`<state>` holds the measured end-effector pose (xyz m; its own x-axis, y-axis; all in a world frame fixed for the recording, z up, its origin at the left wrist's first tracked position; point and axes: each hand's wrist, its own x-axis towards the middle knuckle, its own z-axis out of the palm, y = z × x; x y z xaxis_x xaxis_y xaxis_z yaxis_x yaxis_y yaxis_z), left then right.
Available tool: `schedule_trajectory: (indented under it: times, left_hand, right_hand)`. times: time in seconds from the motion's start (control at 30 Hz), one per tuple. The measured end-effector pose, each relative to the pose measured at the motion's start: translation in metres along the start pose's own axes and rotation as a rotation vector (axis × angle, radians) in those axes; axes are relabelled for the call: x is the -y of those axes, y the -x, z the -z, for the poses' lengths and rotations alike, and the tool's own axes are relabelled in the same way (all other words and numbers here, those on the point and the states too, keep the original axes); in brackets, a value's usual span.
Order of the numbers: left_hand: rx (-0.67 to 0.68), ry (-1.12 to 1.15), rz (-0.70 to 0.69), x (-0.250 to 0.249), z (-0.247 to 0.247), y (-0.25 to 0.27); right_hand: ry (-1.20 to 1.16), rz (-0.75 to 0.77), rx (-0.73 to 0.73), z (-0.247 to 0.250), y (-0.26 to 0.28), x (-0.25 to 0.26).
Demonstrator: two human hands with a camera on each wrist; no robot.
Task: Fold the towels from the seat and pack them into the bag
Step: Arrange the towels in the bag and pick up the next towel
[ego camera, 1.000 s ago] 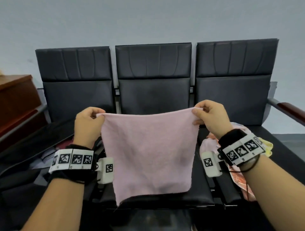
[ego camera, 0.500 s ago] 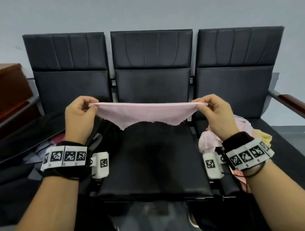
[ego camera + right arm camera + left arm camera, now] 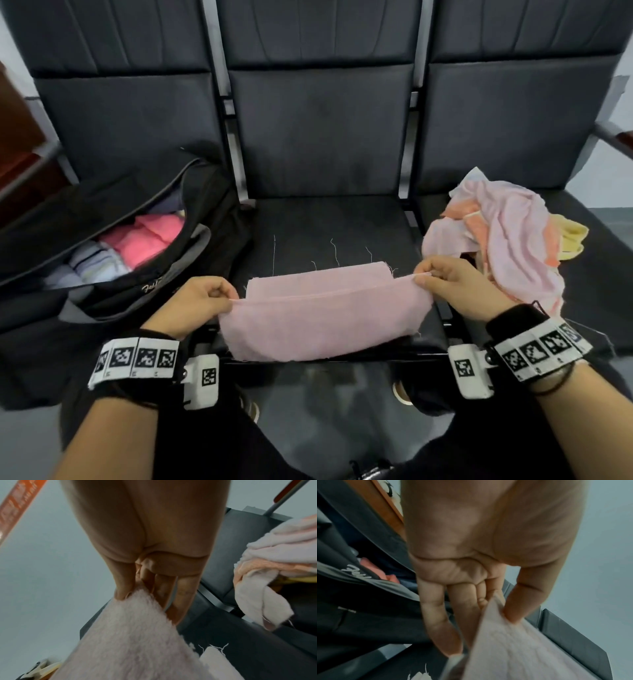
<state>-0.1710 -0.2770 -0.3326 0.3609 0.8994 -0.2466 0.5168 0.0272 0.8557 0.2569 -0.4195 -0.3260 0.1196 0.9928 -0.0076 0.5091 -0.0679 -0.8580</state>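
Each grip is closed in a pinch: left hand (image 3: 198, 301) and right hand (image 3: 455, 286) hold the pink towel (image 3: 325, 318) by its corners, stretched over the middle seat (image 3: 329, 222) so the fold stays straight (the open bag (image 3: 113, 246) waits beside).

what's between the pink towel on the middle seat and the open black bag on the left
Nothing visible. The pink towel, pinched by the left hand and right hand, lies beside the open black bag, already part-filled with folded towels.
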Motion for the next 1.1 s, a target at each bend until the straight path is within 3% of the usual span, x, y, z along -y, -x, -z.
schedule_trajectory:
  times: [0.23, 0.33, 0.67, 0.8, 0.93, 1.1]
  left_hand:
    - [-0.118, -0.039, 0.017, 0.009, -0.019, -0.032]
    - [-0.209, -0.061, 0.026, 0.014, -0.029, -0.048]
    - [-0.248, -0.121, 0.096, 0.032, -0.027, -0.100]
    - [-0.250, -0.170, 0.145, 0.040, -0.039, -0.123]
    - [-0.268, -0.260, 0.192, 0.053, -0.053, -0.117]
    - [-0.188, -0.355, 0.269, 0.068, -0.063, -0.081]
  right_hand:
    - [-0.043, -0.122, -0.269, -0.023, -0.028, -0.033]
    - [-0.033, -0.140, -0.321, -0.032, -0.049, -0.040]
    - [0.116, -0.167, -0.303, -0.042, -0.112, -0.062]
    - [0.211, -0.281, -0.254, -0.050, -0.132, -0.078]
    - [0.358, -0.421, -0.124, -0.057, -0.120, -0.097]
    - [0.384, -0.501, -0.086, -0.069, -0.087, -0.105]
